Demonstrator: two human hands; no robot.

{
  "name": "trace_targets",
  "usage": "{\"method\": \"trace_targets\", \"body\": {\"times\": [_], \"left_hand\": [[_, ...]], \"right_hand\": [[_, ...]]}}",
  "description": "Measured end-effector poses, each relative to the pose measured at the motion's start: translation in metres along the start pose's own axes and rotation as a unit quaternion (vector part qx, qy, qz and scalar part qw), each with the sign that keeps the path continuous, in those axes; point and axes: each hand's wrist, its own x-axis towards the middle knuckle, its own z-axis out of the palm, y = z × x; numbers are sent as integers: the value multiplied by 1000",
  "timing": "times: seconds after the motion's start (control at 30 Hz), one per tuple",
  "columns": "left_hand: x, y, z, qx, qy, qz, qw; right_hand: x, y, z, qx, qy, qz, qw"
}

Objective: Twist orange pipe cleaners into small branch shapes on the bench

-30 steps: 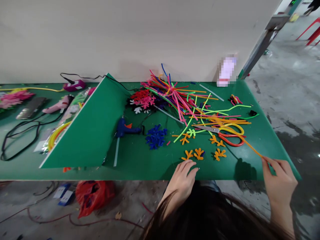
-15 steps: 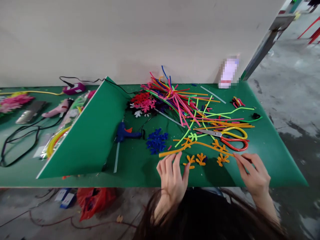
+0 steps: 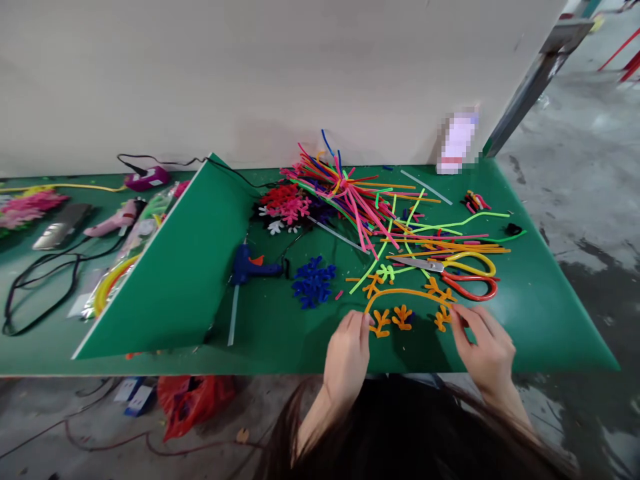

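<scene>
An orange pipe cleaner (image 3: pixel 407 291) arches between my two hands above the green tabletop. My left hand (image 3: pixel 349 350) pinches its left end, and my right hand (image 3: pixel 483 343) pinches the other end. Small orange branched pieces lie around it: one (image 3: pixel 381 323) beside my left fingers, another (image 3: pixel 402 317) under the arch, and one (image 3: pixel 442 319) by my right fingertips. Just beyond the arch rest two more orange pieces, one on the left (image 3: pixel 373 286) and one on the right (image 3: pixel 439 289). Scissors (image 3: pixel 450 267) with yellow and red handles lie behind my right hand.
A heap of coloured pipe cleaners (image 3: pixel 345 190) spreads across the back. To the left are a blue branched cluster (image 3: pixel 314 281), a blue glue gun (image 3: pixel 250 265) and a slanted green board (image 3: pixel 170 267). A blurred upright phone-like object (image 3: pixel 457 141) leans on the wall.
My left hand has gone from lying open under the pipe cleaner to pinching its end. Both hands have come closer together, and the pipe cleaner now bends into a tighter arch.
</scene>
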Motion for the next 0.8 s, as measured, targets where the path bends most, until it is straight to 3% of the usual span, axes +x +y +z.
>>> {"method": "trace_targets", "body": {"times": [0.1, 0.17, 0.23, 0.37, 0.53, 0.63, 0.73, 0.8], "left_hand": [[-1, 1, 21, -255, -74, -112, 958], [-3, 7, 32, -344, -74, -134, 926], [-4, 13, 38, -397, -82, -152, 901], [-6, 21, 40, -467, -87, -190, 859], [-12, 25, 44, -495, 5, -208, 843], [-16, 26, 48, -540, 66, -235, 806], [-15, 24, 47, -579, 121, -232, 772], [-13, 21, 45, -583, 127, -231, 769]], "right_hand": [[0, -22, 12, 145, -142, 118, 972], [-2, -36, 20, 251, -272, 183, 911], [-5, -45, 28, 304, -342, 210, 864], [-8, -52, 33, 329, -375, 202, 843], [-11, -59, 36, 349, -387, 206, 828], [-15, -63, 40, 359, -380, 225, 822], [-20, -65, 42, 394, -403, 246, 788], [-20, -63, 40, 411, -417, 254, 770]]}}
